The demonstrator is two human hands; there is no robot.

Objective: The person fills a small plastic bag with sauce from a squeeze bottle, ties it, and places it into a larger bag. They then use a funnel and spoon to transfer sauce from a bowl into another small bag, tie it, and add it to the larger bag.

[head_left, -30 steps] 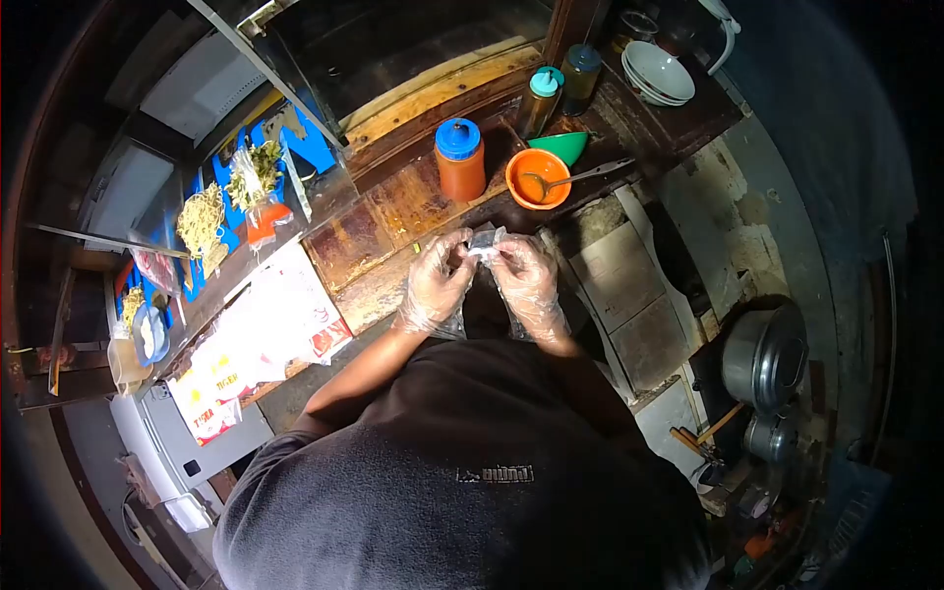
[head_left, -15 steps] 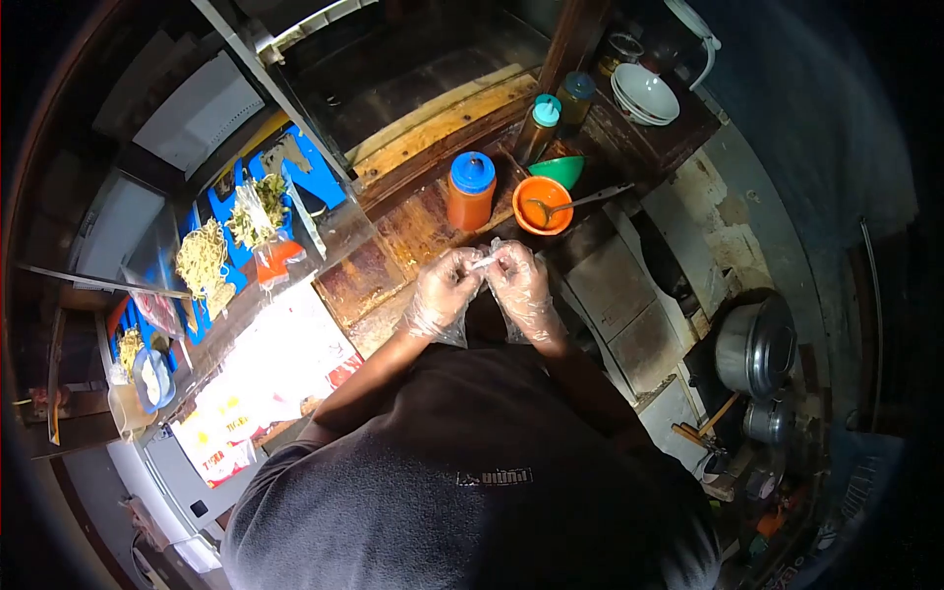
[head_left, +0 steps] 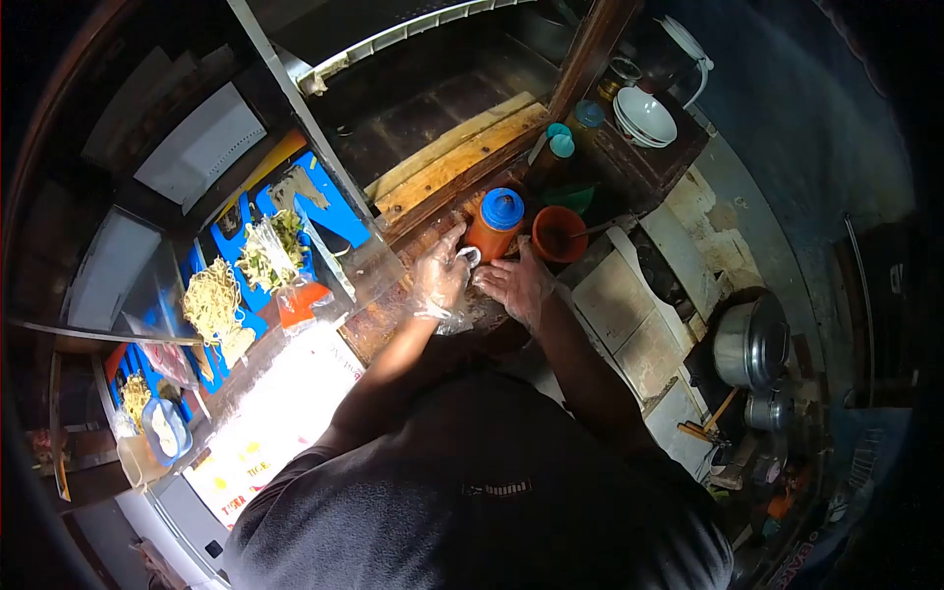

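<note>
Both of my hands wear clear plastic gloves and are close together at the near edge of the wooden counter. My left hand (head_left: 440,275) has a small, curled white strip (head_left: 470,256) at its fingertips, bent like a loop. Just to the right, my right hand (head_left: 513,282) has its fingers stretched toward the left, below the strip. An orange squeeze bottle (head_left: 489,236) with a blue cap stands right beyond my fingers. Beside it is an orange bowl (head_left: 560,234) with a spoon handle sticking out.
Noodles (head_left: 212,303) and leafy greens (head_left: 273,251) lie on a blue surface at left, near a bright printed sheet (head_left: 285,413). A teal-capped bottle (head_left: 559,146) and stacked white bowls (head_left: 646,116) stand at the back. At right is a lidded metal pot (head_left: 751,341).
My hands have drawn apart from a shared pinch on the white strip, which now stays by my left fingers. My right fingers have straightened. The view has shifted and the bowl area darkened.
</note>
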